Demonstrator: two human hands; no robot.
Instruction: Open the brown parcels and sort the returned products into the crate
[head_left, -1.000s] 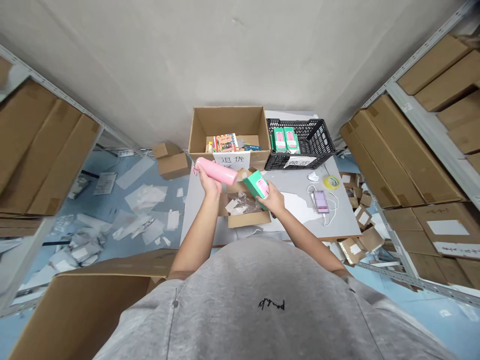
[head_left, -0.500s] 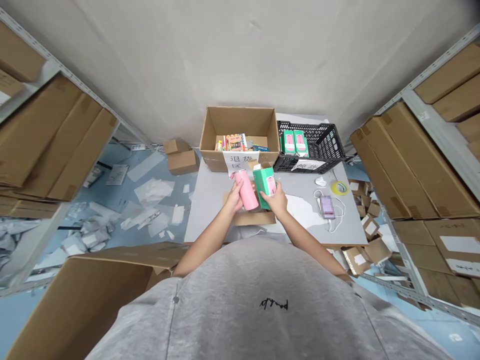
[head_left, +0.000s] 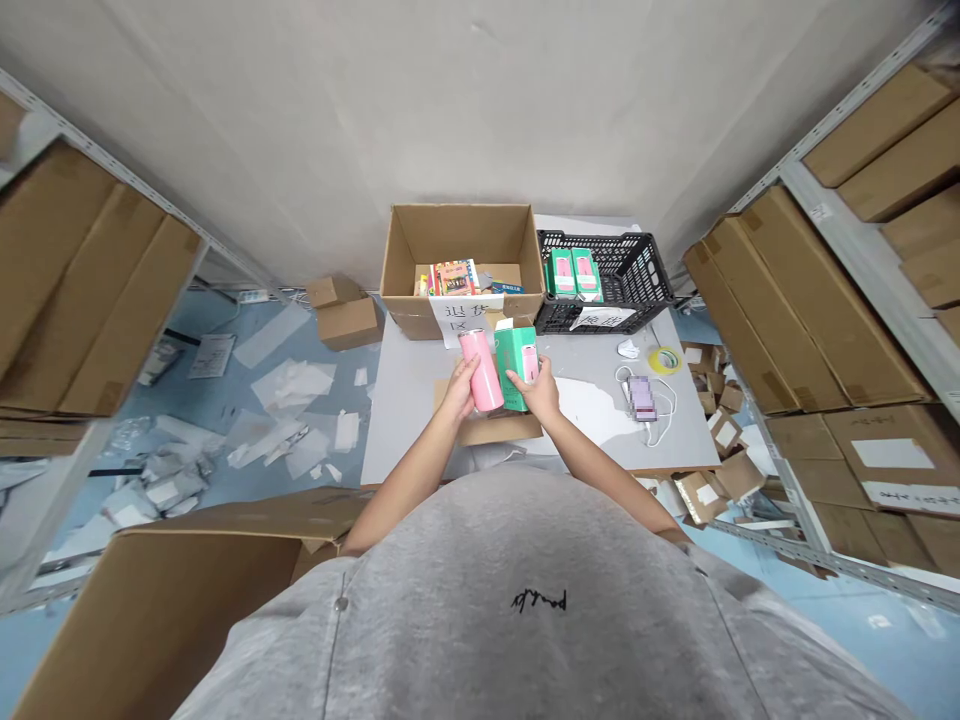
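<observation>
My left hand (head_left: 460, 388) is wrapped round a pink tumbler (head_left: 481, 370), which leans slightly with its top away from me. Beside it, my right hand (head_left: 541, 389) grips a green box (head_left: 516, 360) with a picture of a pink cup on its side. The box's top flap is raised, and what is inside cannot be seen. Tumbler and box are held close together above an opened brown carton (head_left: 499, 430) lying on the grey table (head_left: 405, 400).
Behind my hands stand a cardboard box (head_left: 461, 230) holding packets and a black crate (head_left: 637, 300) holding green boxes. To the right lie a phone (head_left: 641, 398) with a white cable and yellow tape (head_left: 664, 360). Loaded shelves flank both sides; a large open carton (head_left: 195, 590) is at lower left.
The view has shifted slightly. The green box has turned more upright in my right hand, whose thumb now lies across its front. My left hand still holds the tumbler.
</observation>
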